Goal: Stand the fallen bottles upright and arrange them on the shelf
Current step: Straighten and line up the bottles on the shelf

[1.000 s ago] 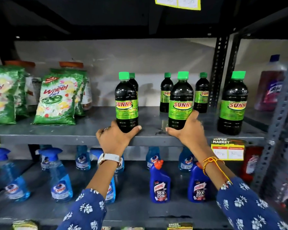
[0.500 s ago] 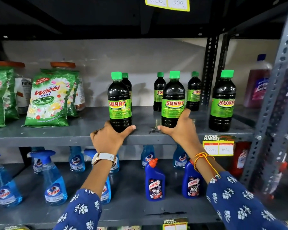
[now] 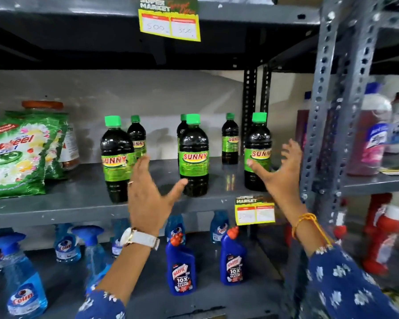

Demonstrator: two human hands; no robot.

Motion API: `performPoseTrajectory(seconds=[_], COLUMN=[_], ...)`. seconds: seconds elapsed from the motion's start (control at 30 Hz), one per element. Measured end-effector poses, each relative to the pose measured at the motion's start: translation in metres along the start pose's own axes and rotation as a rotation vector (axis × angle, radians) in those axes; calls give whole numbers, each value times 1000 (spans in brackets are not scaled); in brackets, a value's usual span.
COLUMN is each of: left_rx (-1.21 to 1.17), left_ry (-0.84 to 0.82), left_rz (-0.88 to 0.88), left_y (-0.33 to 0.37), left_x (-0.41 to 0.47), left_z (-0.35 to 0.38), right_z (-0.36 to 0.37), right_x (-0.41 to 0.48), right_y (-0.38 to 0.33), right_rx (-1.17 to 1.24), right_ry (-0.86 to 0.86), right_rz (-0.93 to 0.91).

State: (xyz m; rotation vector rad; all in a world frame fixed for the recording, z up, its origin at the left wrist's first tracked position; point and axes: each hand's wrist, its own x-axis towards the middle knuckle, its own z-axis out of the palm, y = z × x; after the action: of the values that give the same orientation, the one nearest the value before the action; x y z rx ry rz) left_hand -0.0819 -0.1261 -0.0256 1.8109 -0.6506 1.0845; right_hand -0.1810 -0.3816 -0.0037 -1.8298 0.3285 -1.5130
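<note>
Grey metal racking (image 3: 55, 203) is filling the view, its perforated upright (image 3: 325, 107) standing at the right. A pale wall (image 3: 171, 93) is showing far behind, while light is glinting off the middle shelf.

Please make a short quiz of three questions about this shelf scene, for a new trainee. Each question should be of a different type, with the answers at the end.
1. True or false: one Sunny bottle on the middle shelf lies on its side.
2. How many Sunny bottles stand in the front row? A) two B) three C) five
3. Fill in: the left hand and the right hand are both ____ and hold nothing.

Key
1. False. All six stand upright, green caps up.
2. B. They are the front left bottle, the front middle bottle and the front right bottle; three smaller-looking ones stand behind.
3. Open. Each grip is released, fingers spread, in front of the bottles.
</note>
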Motion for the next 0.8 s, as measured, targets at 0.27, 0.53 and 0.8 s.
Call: performPoseTrajectory(seconds=[0.27,0.53,0.8], left_rx=[293,366,368], left_ry=[-259,-191,-164], left_rz=[-172,-139,-140], left_y=[23,16,21], left_x=[0,-3,-5], left_z=[60,69,68], right_z=[-7,-6,-4], right_x=[12,14,16], right_y=[36,43,46], right_rx=[-225,-271,-268], right_ry=[-466,-453,-459], right_rz=[140,71,72])
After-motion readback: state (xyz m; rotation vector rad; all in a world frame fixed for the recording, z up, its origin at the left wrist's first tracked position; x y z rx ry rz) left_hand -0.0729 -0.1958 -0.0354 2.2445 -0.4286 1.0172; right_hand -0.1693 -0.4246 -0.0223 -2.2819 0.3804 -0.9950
